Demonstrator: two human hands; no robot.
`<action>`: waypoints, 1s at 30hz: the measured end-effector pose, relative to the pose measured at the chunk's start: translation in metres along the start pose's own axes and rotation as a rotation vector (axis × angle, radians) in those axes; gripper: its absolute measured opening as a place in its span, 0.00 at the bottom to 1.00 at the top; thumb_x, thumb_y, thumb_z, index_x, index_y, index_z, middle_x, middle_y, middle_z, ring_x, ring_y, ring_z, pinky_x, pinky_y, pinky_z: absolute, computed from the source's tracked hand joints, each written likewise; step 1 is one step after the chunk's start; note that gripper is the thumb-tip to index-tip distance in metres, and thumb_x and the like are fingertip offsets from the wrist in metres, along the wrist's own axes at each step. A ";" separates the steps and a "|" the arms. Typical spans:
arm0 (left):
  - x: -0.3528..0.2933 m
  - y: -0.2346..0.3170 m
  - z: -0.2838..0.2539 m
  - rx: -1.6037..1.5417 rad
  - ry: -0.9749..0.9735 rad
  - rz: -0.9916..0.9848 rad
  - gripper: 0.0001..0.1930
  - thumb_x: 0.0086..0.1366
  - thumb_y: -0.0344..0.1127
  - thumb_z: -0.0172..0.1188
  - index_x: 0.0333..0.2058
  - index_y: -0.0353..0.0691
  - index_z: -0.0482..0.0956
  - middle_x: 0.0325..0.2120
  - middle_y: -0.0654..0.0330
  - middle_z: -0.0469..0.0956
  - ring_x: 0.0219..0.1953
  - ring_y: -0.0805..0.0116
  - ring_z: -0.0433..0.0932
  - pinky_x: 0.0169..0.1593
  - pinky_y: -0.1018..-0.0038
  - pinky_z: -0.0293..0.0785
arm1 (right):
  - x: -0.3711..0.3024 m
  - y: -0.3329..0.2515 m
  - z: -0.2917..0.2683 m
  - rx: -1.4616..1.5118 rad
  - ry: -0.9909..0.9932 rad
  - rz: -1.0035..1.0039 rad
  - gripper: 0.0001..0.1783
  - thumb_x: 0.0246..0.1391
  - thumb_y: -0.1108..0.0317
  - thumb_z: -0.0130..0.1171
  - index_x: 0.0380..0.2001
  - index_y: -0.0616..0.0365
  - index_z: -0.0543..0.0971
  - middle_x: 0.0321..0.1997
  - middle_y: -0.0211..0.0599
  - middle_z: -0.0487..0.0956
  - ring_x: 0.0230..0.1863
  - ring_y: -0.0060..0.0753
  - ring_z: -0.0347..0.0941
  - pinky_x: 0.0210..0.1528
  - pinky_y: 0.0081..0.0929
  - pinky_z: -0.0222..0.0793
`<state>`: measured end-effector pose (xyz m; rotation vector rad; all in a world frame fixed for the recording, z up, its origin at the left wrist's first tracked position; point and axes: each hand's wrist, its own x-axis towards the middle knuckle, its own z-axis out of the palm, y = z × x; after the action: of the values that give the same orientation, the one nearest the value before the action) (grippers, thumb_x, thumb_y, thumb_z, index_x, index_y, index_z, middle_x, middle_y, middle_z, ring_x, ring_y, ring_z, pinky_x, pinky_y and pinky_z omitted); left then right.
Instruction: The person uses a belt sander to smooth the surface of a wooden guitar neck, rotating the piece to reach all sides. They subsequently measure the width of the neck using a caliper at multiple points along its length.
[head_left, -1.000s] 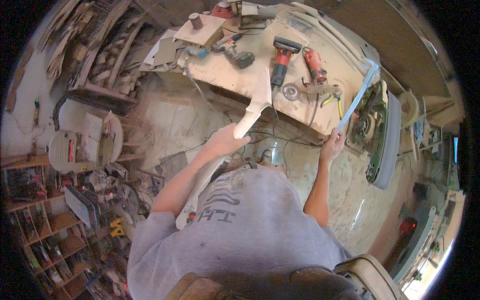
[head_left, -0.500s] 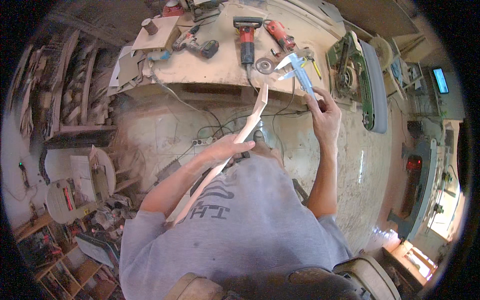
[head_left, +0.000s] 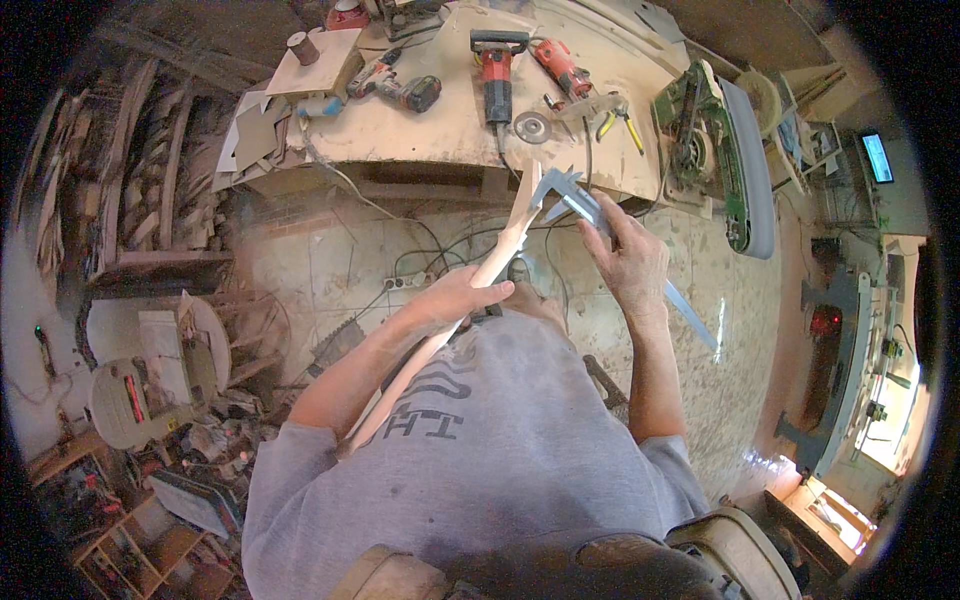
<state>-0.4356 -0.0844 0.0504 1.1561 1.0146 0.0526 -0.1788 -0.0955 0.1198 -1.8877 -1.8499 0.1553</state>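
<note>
A long, pale, curved piece of wood [head_left: 492,264] slants from beside my left forearm up toward the bench. My left hand [head_left: 458,294] is closed round its middle, thumb across the top. In my right hand [head_left: 628,256] is a metal caliper [head_left: 580,203], gripped by its body, its long beam [head_left: 692,318] sticking out past the wrist. The caliper's jaws are at the narrow upper end of the wood; whether they touch it I cannot tell.
Across the front stands a workbench [head_left: 420,150] holding a cordless drill [head_left: 400,90], red power tools [head_left: 495,85], a grinding disc [head_left: 532,127] and yellow-handled pliers [head_left: 607,124]. A green belt sander [head_left: 735,165] is at its right. Cables [head_left: 430,240] cross the floor below.
My right hand has drawn the caliper down and toward me, turning it so its jaws come to the wood's upper end. My left hand and the wood have barely moved.
</note>
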 end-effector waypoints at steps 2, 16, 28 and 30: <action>0.001 -0.003 0.003 -0.036 0.000 0.046 0.27 0.60 0.61 0.59 0.36 0.39 0.72 0.26 0.69 0.65 0.29 0.78 0.62 0.31 0.78 0.59 | -0.002 0.004 0.003 -0.054 -0.062 -0.056 0.26 0.52 0.55 0.62 0.56 0.42 0.73 0.28 0.35 0.77 0.23 0.41 0.76 0.25 0.36 0.72; 0.005 -0.012 0.010 -0.115 -0.025 -0.108 0.32 0.55 0.67 0.60 0.35 0.38 0.70 0.19 0.68 0.64 0.20 0.78 0.63 0.19 0.79 0.59 | -0.006 0.012 0.017 -0.136 -0.165 -0.251 0.27 0.56 0.61 0.57 0.60 0.45 0.68 0.31 0.35 0.73 0.27 0.41 0.76 0.26 0.37 0.73; -0.001 0.000 0.018 -0.348 -0.102 -0.163 0.25 0.60 0.59 0.61 0.36 0.42 0.67 0.17 0.73 0.62 0.15 0.87 0.57 0.13 0.87 0.53 | -0.010 0.018 0.015 -0.141 -0.167 -0.249 0.27 0.56 0.60 0.59 0.59 0.40 0.69 0.29 0.35 0.73 0.26 0.42 0.75 0.25 0.38 0.71; 0.000 0.001 0.019 -0.336 -0.097 -0.181 0.23 0.61 0.58 0.61 0.36 0.44 0.68 0.17 0.74 0.61 0.14 0.87 0.56 0.13 0.87 0.53 | -0.010 0.019 0.015 -0.137 -0.165 -0.250 0.27 0.56 0.60 0.59 0.59 0.40 0.69 0.28 0.35 0.73 0.25 0.43 0.75 0.25 0.38 0.71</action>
<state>-0.4221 -0.0984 0.0516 0.7521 0.9774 0.0220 -0.1682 -0.1005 0.0965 -1.7554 -2.2419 0.1040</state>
